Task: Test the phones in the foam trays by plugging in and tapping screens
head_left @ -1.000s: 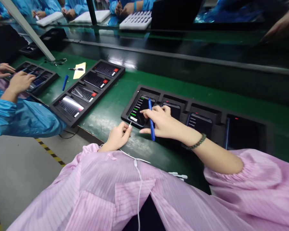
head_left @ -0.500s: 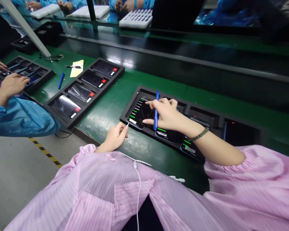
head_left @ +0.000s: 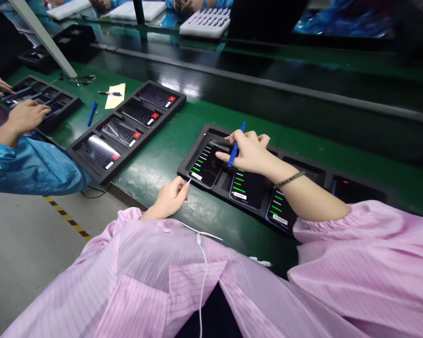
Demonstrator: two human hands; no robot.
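Note:
My left hand [head_left: 169,198] is closed at the near edge of the bench, pinching a thin white-tipped stick [head_left: 189,181] whose tip is by the lower edge of the leftmost phone. My right hand [head_left: 251,151] has a blue pen [head_left: 234,152] tucked between its fingers, with thumb and forefinger spread over that leftmost phone [head_left: 206,165]. Whether a fingertip touches the screen, I cannot tell. A second phone [head_left: 247,188] and a third phone [head_left: 278,210], also showing green and white lines, lie in the black tray [head_left: 223,190] under my hand and forearm.
To the left, another black tray [head_left: 102,177] holds several phones with red marks. Beside it are a blue pen [head_left: 92,114] and yellow paper [head_left: 115,99]. A co-worker's hand [head_left: 27,116] works over a further tray at far left. White foam trays [head_left: 206,23] stand across the bench.
My right hand has lifted slightly up and right, and the pen has tilted with it. More of the second phone shows. My left hand stays nearly in place; the view has shifted a little.

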